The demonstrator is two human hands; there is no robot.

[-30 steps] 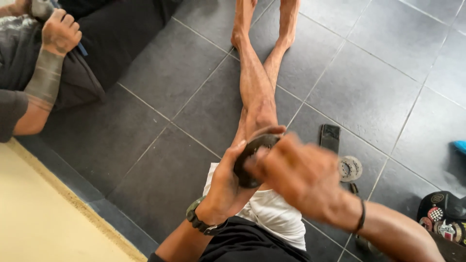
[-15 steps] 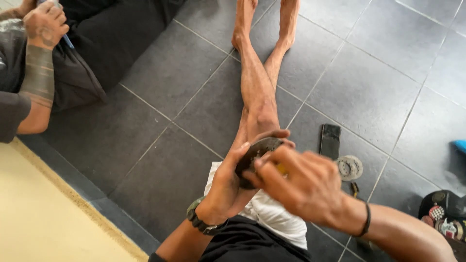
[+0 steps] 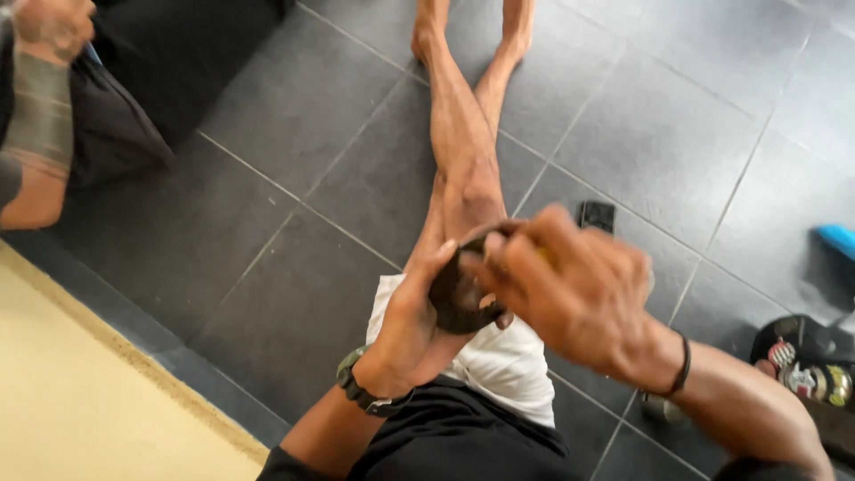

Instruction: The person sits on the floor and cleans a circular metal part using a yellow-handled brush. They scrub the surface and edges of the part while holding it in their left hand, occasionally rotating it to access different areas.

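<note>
I sit on a dark tiled floor point(image 3: 294, 196) with my bare legs point(image 3: 463, 134) crossed and stretched out ahead. My left hand point(image 3: 414, 325), a watch on its wrist, cups a dark round object point(image 3: 459, 289) from below. Over the top of that object lies my right hand point(image 3: 570, 289), its fingers curled onto the upper edge, a thin black band on the wrist. Much of the object is hidden by the right hand, so its kind is unclear. White shorts point(image 3: 499, 365) show under both hands.
Another person's forearm and fist point(image 3: 44, 53) sit at the top left against dark fabric point(image 3: 134, 107). A black phone point(image 3: 595, 216) lies on the tiles behind my right hand. A blue thing point(image 3: 837, 239) and a dark patterned item point(image 3: 806, 365) are at the right. Yellow flooring point(image 3: 80, 401) fills the lower left.
My right hand has slid left over the dark object and covers more of it. The other person's fist has moved up and left toward the frame corner.
</note>
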